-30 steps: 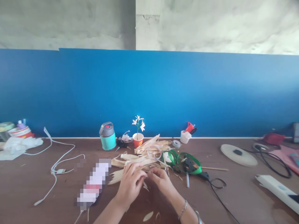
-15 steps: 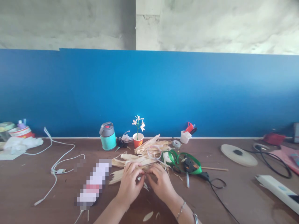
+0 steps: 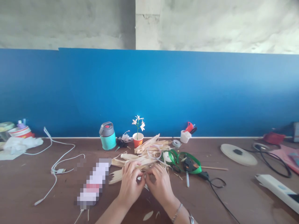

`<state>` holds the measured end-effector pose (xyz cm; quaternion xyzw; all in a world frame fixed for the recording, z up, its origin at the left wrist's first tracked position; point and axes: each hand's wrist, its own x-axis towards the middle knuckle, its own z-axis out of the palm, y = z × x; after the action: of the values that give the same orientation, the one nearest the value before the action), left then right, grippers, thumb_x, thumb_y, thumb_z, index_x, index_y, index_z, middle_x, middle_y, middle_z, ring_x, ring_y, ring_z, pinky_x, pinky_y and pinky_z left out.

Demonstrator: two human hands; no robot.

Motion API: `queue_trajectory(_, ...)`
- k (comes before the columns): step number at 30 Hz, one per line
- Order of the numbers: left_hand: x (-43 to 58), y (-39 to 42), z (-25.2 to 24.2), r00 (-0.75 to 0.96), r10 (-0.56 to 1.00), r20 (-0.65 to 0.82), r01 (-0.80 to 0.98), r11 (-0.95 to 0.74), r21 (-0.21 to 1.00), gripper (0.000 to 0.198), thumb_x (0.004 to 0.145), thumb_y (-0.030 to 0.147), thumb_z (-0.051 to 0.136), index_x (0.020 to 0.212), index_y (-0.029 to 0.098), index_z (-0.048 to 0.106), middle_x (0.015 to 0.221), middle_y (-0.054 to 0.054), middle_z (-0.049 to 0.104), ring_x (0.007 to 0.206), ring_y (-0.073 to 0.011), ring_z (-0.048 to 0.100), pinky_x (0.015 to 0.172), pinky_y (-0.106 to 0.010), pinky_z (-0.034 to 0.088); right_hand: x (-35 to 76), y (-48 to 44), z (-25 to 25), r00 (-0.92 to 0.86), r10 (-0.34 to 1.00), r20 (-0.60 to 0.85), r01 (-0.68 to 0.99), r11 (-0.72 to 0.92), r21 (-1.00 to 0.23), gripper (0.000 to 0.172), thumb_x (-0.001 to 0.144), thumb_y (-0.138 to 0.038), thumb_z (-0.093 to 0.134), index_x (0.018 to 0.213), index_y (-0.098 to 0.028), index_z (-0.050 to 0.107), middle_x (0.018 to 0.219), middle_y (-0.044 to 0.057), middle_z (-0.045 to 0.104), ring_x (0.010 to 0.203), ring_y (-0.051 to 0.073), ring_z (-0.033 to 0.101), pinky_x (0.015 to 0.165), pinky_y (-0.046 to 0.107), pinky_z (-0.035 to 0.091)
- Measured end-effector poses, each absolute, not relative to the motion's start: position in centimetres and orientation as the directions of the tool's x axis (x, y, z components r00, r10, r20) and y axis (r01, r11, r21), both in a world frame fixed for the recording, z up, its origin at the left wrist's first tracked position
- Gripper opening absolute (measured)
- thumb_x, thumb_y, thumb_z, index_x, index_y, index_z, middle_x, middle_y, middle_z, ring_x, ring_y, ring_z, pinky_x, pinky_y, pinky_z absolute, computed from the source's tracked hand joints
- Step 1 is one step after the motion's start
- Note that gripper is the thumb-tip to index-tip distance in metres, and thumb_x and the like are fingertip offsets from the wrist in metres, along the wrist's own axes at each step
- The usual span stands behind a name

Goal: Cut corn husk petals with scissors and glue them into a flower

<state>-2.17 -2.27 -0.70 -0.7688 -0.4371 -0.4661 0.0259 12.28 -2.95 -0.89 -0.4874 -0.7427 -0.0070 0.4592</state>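
Over the front of the table, my left hand [image 3: 132, 182] and my right hand [image 3: 158, 183] meet with thumbs and forefingers pinched together. Whatever sits between the fingertips is too small and hidden to name. Just beyond them lies a heap of dried corn husks [image 3: 140, 159], partly covered by my fingers. A clear ring-shaped coil [image 3: 154, 152] rests on the husks. Close to my right hand are a green ribbon [image 3: 197, 167] and a black glue gun [image 3: 188, 164]. Below my hands, a small pale petal-shaped piece [image 3: 148, 216] lies on the tabletop.
A paper cup [image 3: 137, 141] holding a flower stem stands behind the husks, beside a teal flask [image 3: 108, 138]. At right are a white pot of tools [image 3: 185, 137], a round lid [image 3: 238, 155] and a white device [image 3: 277, 191]. White cables [image 3: 56, 161] trail across the left.
My right hand has shifted slightly left and its fingers have drawn in closer to the left fingertips. The things on the table stay where they were.
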Motion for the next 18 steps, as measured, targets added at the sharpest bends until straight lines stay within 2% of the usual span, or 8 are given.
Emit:
queue_trajectory(7, -1.8, -2.6, -0.6, 0.115, 0.659, 0.743, 0.729, -0.564, 0.387, 0.017, 0.072, 0.008, 0.057, 0.063, 0.021, 0.052, 0.1, -0.006, 0.06, 0.098, -0.0257, 0.052, 0.081, -0.041, 0.041, 12.1, -3.0, -1.4, -0.02, 0.701, 0.713, 0.825, 0.414, -0.384, 0.016, 0.071, -0.008, 0.051, 0.062, -0.021, 0.047, 0.063, 0.001, 0.054, 0.066, 0.018, 0.051, 0.064, 0.029, 0.034)
queue_trajectory(10, -2.0, -2.4, -0.8, 0.079, 0.671, 0.738, 0.756, -0.523, 0.394, 0.016, 0.073, 0.009, 0.057, 0.064, 0.021, 0.052, 0.099, -0.007, 0.06, 0.096, -0.0257, 0.053, 0.078, -0.04, 0.041, 12.5, -2.9, -1.0, 0.03, 0.72, 0.693, 0.838, 0.36, -0.41, 0.014, 0.07, -0.008, 0.051, 0.065, -0.021, 0.049, 0.065, 0.002, 0.056, 0.068, 0.019, 0.052, 0.066, 0.03, 0.036)
queue_trajectory(13, -2.5, -2.0, -1.1, 0.076, 0.681, 0.729, 0.777, -0.498, 0.385, 0.013, 0.075, 0.012, 0.057, 0.066, 0.021, 0.055, 0.097, -0.006, 0.06, 0.094, -0.0255, 0.054, 0.077, -0.04, 0.042, 13.2, -2.8, -0.8, 0.033, 0.744, 0.667, 0.793, 0.388, -0.471, 0.016, 0.07, -0.008, 0.051, 0.079, -0.021, 0.055, 0.078, 0.004, 0.06, 0.077, 0.021, 0.055, 0.071, 0.032, 0.04)
queue_trajectory(16, -2.7, -1.8, -1.2, 0.151, 0.69, 0.708, 0.76, -0.539, 0.363, 0.01, 0.078, 0.013, 0.056, 0.072, 0.021, 0.058, 0.099, -0.006, 0.059, 0.096, -0.0252, 0.053, 0.081, -0.041, 0.042, 13.6, -2.7, -0.6, -0.087, 0.739, 0.668, 0.729, 0.504, -0.463, 0.035, 0.072, -0.009, 0.053, 0.104, -0.021, 0.056, 0.099, 0.008, 0.06, 0.094, 0.024, 0.055, 0.08, 0.035, 0.042)
queue_trajectory(18, -2.6, -1.9, -1.1, 0.208, 0.685, 0.698, 0.74, -0.577, 0.346, 0.011, 0.079, 0.011, 0.055, 0.076, 0.021, 0.059, 0.101, -0.006, 0.059, 0.098, -0.0248, 0.053, 0.083, -0.042, 0.042, 13.5, -2.7, -0.6, -0.158, 0.734, 0.66, 0.709, 0.55, -0.442, 0.036, 0.073, -0.008, 0.054, 0.105, -0.022, 0.058, 0.101, 0.007, 0.06, 0.096, 0.023, 0.054, 0.081, 0.035, 0.042)
